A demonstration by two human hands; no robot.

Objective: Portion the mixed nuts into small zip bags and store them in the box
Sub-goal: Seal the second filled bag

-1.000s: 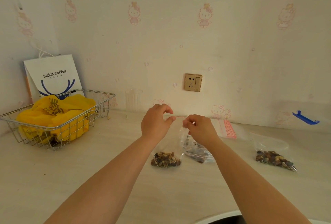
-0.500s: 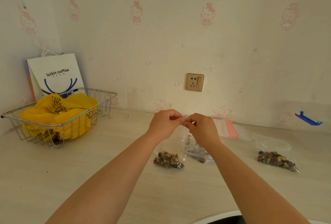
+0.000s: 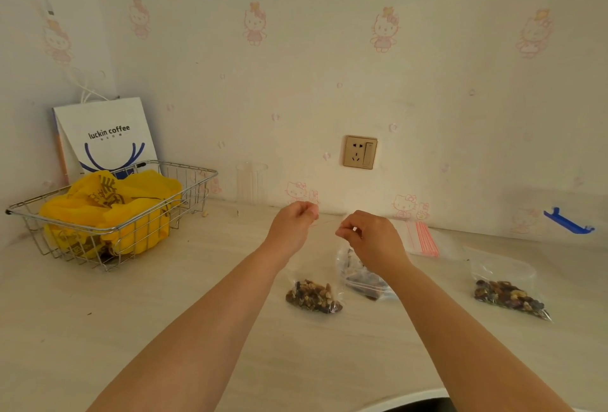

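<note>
Yellow bag (image 3: 131, 201), silver wire basket (image 3: 108, 230), pink-cat wallpaper (image 3: 384, 29), blue clip (image 3: 567, 222).

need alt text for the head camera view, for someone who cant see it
Two bare hands, left hand and right hand, pinch the top edge of a small zip bag of mixed nuts held upright on a pale table. Another filled bag lies right; a wire basket sits far left.

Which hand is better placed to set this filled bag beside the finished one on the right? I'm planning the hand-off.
The right hand, probably. It already pinches the held bag at its top edge, as the left hand does, but the finished bag lies on its side, so no crossing over.
</note>
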